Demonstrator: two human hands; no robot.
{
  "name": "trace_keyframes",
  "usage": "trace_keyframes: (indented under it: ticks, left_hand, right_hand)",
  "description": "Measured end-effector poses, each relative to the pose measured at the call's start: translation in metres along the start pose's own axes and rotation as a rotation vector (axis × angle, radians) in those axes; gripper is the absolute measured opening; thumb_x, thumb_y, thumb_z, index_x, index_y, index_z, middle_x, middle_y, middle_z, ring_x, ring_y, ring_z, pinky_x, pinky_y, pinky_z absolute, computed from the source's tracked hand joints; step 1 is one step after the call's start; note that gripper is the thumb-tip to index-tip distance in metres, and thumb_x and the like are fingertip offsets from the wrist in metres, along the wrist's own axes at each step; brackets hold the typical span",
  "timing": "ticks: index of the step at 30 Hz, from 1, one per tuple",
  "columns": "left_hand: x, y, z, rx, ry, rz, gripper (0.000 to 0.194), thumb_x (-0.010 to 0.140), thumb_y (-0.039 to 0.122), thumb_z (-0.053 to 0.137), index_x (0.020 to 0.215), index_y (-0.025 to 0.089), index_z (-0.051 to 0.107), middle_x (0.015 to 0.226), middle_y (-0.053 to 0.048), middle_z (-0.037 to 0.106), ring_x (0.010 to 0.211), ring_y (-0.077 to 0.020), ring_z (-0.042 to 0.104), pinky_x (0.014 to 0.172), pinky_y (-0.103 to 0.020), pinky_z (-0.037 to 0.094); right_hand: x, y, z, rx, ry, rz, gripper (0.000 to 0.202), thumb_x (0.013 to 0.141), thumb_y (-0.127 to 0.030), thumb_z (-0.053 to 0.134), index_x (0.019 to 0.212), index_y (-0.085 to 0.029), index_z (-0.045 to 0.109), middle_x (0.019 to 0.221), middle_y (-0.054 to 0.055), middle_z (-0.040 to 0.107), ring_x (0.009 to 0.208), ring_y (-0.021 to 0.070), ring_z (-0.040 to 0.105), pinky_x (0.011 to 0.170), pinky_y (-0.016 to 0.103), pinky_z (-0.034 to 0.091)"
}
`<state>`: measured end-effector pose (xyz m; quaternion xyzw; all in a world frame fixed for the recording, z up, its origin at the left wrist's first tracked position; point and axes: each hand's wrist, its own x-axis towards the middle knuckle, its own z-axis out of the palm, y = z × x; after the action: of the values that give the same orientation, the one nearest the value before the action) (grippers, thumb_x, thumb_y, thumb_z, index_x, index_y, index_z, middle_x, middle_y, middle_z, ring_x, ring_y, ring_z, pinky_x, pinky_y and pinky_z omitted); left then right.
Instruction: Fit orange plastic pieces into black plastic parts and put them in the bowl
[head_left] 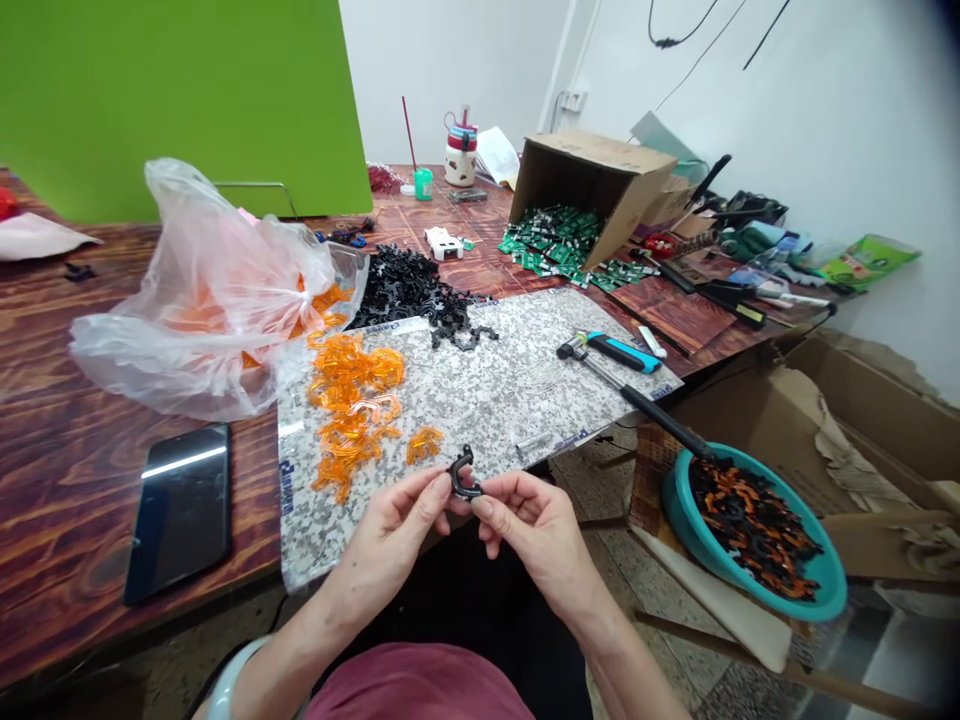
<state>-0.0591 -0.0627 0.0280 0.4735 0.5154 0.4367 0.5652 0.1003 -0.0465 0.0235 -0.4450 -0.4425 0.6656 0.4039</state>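
Between my two hands is a small black curved plastic piece [466, 478], shaped like a C. My left hand [409, 515] pinches its left side between thumb and fingers. At its lower right end, the thumb and forefinger of my right hand [525, 515] are closed on it. Just beyond my left hand lies a small cluster of orange translucent clips [424, 444]. A larger pile of orange curved pieces [345, 400] spreads to the left. Farther back, a heap of black curved pieces [405, 285] rests partly on the speckled mat [510, 390].
A hammer [637, 400] and a blue-black cutter [622, 352] lie at the mat's right. A teal basin [679, 500] of black and orange pieces sits lower right. A phone [180, 510] and plastic bag [217, 300] are left. A cardboard box [600, 150] spills green circuit boards [555, 240].
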Motion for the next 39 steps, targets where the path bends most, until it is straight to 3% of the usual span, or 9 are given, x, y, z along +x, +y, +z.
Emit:
trace_keyframes:
  ticks: [4, 7, 11, 15, 22, 26, 31, 35, 39]
  left_hand:
    - [-0.004, -0.005, 0.011, -0.158, -0.005, -0.021, 0.026, 0.087, 0.039, 0.057, 0.088, 0.016, 0.069, 0.069, 0.001, 0.061, 0.066, -0.0124, 0.054, 0.066, -0.023, 0.046]
    - [-0.004, -0.006, 0.009, -0.192, 0.048, -0.026, 0.024, 0.087, 0.038, 0.057, 0.091, 0.017, 0.069, 0.077, -0.001, 0.064, 0.068, -0.0125, 0.054, 0.068, -0.023, 0.047]
    - [-0.006, -0.001, 0.001, -0.009, -0.021, 0.033, 0.024, 0.092, 0.033, 0.049, 0.086, 0.017, 0.064, 0.078, -0.001, 0.063, 0.072, -0.0134, 0.057, 0.07, -0.023, 0.047]
    - [-0.013, 0.001, -0.002, 0.193, -0.136, 0.116, 0.026, 0.096, 0.031, 0.041, 0.081, 0.018, 0.058, 0.074, 0.0, 0.058, 0.069, -0.0129, 0.056, 0.065, -0.023, 0.044]
    - [-0.02, -0.006, 0.002, 0.371, -0.071, 0.215, 0.025, 0.095, 0.029, 0.04, 0.078, 0.019, 0.054, 0.07, 0.001, 0.05, 0.064, -0.0128, 0.048, 0.06, -0.023, 0.04]
    - [-0.018, -0.01, 0.001, 0.405, -0.044, 0.357, 0.026, 0.095, 0.021, 0.04, 0.071, 0.019, 0.051, 0.065, 0.003, 0.047, 0.059, -0.0109, 0.046, 0.056, -0.02, 0.039]
    - [-0.017, -0.013, 0.003, 0.394, -0.03, 0.493, 0.023, 0.092, 0.013, 0.043, 0.072, 0.021, 0.051, 0.061, 0.006, 0.047, 0.053, -0.0078, 0.047, 0.052, -0.017, 0.037]
    - [-0.014, -0.016, 0.002, 0.352, 0.028, 0.406, 0.027, 0.092, 0.017, 0.044, 0.065, 0.02, 0.05, 0.057, 0.006, 0.044, 0.048, -0.0079, 0.043, 0.048, -0.018, 0.034]
    - [-0.006, -0.016, -0.001, 0.281, 0.037, 0.205, 0.025, 0.093, 0.029, 0.045, 0.073, 0.02, 0.058, 0.058, 0.005, 0.045, 0.052, -0.0106, 0.043, 0.05, -0.02, 0.035]
  right_hand:
    - [-0.001, 0.005, 0.011, 0.094, 0.032, -0.003, 0.03, 0.064, -0.038, 0.08, 0.075, -0.015, 0.063, 0.059, 0.0, 0.064, 0.05, 0.0104, 0.058, 0.043, 0.02, 0.047]
    - [-0.003, 0.002, 0.006, -0.031, 0.023, -0.005, 0.03, 0.065, -0.039, 0.079, 0.076, -0.015, 0.065, 0.061, 0.001, 0.065, 0.051, 0.0101, 0.057, 0.043, 0.019, 0.045]
    - [-0.003, -0.008, -0.006, -0.281, 0.096, -0.138, 0.026, 0.08, -0.041, 0.068, 0.089, -0.017, 0.068, 0.076, 0.002, 0.066, 0.064, 0.0108, 0.058, 0.051, 0.019, 0.045]
    - [-0.004, -0.01, -0.004, -0.383, -0.045, -0.245, 0.021, 0.087, -0.036, 0.06, 0.097, -0.021, 0.069, 0.086, 0.003, 0.064, 0.075, 0.0132, 0.06, 0.064, 0.024, 0.047]
    - [-0.01, -0.007, 0.004, -0.293, -0.064, -0.176, 0.017, 0.085, -0.033, 0.062, 0.09, -0.02, 0.071, 0.085, 0.003, 0.065, 0.078, 0.0152, 0.059, 0.068, 0.026, 0.046]
    - [-0.012, -0.014, 0.004, -0.259, -0.077, -0.167, 0.016, 0.084, -0.033, 0.064, 0.087, -0.019, 0.071, 0.087, 0.003, 0.065, 0.078, 0.0148, 0.059, 0.065, 0.025, 0.045]
    - [-0.013, -0.017, 0.007, -0.299, -0.047, -0.304, 0.016, 0.087, -0.028, 0.059, 0.079, -0.017, 0.068, 0.075, 0.001, 0.06, 0.07, 0.0125, 0.056, 0.064, 0.025, 0.043]
    - [-0.005, -0.012, 0.012, -0.42, -0.005, -0.418, 0.02, 0.088, -0.025, 0.057, 0.073, -0.016, 0.066, 0.069, 0.001, 0.059, 0.065, 0.012, 0.054, 0.061, 0.024, 0.041]
    - [0.018, -0.015, 0.001, -0.536, -0.118, -0.419, 0.018, 0.089, -0.027, 0.056, 0.084, -0.019, 0.071, 0.079, 0.002, 0.066, 0.072, 0.0129, 0.059, 0.065, 0.024, 0.045]
